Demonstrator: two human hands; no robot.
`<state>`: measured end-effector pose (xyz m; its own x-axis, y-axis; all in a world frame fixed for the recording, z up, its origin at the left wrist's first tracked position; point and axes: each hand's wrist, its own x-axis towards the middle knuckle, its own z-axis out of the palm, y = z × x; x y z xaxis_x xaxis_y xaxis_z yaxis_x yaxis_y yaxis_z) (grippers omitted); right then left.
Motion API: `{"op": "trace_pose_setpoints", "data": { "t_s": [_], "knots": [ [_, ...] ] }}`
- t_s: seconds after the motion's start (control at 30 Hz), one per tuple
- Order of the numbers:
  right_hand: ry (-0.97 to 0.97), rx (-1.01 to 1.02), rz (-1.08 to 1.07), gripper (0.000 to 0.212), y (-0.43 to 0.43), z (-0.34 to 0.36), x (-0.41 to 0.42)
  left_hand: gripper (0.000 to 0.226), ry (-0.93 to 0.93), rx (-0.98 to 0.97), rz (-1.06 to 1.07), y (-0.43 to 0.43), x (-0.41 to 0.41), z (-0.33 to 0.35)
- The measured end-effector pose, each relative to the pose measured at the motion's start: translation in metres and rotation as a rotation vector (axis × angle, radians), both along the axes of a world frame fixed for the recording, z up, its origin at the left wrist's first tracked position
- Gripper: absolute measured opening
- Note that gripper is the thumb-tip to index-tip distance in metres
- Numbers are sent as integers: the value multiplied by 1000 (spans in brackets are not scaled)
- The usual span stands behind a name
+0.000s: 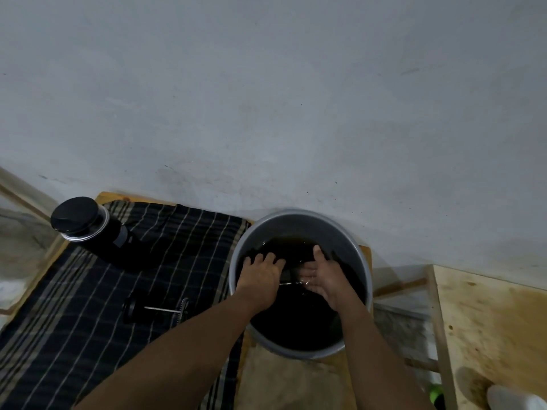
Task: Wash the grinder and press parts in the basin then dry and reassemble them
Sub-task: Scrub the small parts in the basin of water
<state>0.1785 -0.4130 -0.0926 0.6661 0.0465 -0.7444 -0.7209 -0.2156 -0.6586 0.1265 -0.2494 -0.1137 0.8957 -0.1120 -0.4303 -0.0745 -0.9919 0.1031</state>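
Wash stage: both hands, left (260,272) and right (321,275), in basin (365,261), each grip unclear in dark water; plunger (161,309) and grinder (88,226) out on cloth (177,247), drying and reassembly pending.

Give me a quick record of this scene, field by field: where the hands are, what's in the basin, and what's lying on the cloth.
left hand: in the basin, palm down, gripping a dark part at the water surface
right hand: in the basin, palm turned up, partly under water
basin: round, grey, holding dark water
checked cloth: spread left of the basin
grinder: black, on the cloth, far left corner
plunger: lying on its side on the cloth, near the basin
washed part: identity unclear in dark water
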Motion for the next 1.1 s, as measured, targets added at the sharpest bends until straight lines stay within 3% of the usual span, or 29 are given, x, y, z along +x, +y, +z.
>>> {"op": "trace_pose_setpoints", "data": {
  "t_s": [0.13, 0.23, 0.3, 0.4, 0.47, 0.53, 0.63, 0.7, 0.77, 0.87, 0.93, 1.0, 1.1],
  "knots": [
    [-128, -225, -135, 37, -15, -7, 0, 78, -3, -37, -11, 1, 1, -3],
    [1, -95, 114, 25, -8, 3, -12, 81, 4, -45, -11, -1, 1, -4],
    [-84, -87, 266, 23, -4, 13, -12, 83, 11, -124, 19, 1, 5, -4],
    [-344, -257, 336, 18, -10, 11, -5, 87, 71, -461, 159, 7, 16, 2],
    [-405, -221, 339, 14, -14, 14, 0, 85, 286, -790, 314, 11, 26, 11],
    [-401, -145, 282, 10, -21, 18, 7, 86, 511, -983, 432, 16, 34, 16],
    [-262, -23, 237, 34, -27, 33, 13, 97, 672, -1132, 583, 22, 37, 20],
    [-142, -1, 211, 39, -33, 33, 14, 99, 653, -1173, 720, 20, 37, 18],
    [-1, -32, 169, 35, -35, 30, 12, 85, 558, -1120, 843, 17, 37, 20],
    [233, -41, 28, 52, -32, 23, 5, 64, 500, -1133, 970, 19, 38, 22],
    [336, -42, -44, 61, -28, 19, -1, 52, 536, -1179, 972, 25, 37, 31],
    [392, 9, -76, 72, -25, 13, -6, 54, 521, -1166, 940, 29, 36, 40],
    [413, 181, -123, 70, -14, 6, -13, 56, 289, -1033, 814, 28, 41, 54]
  ]
}}
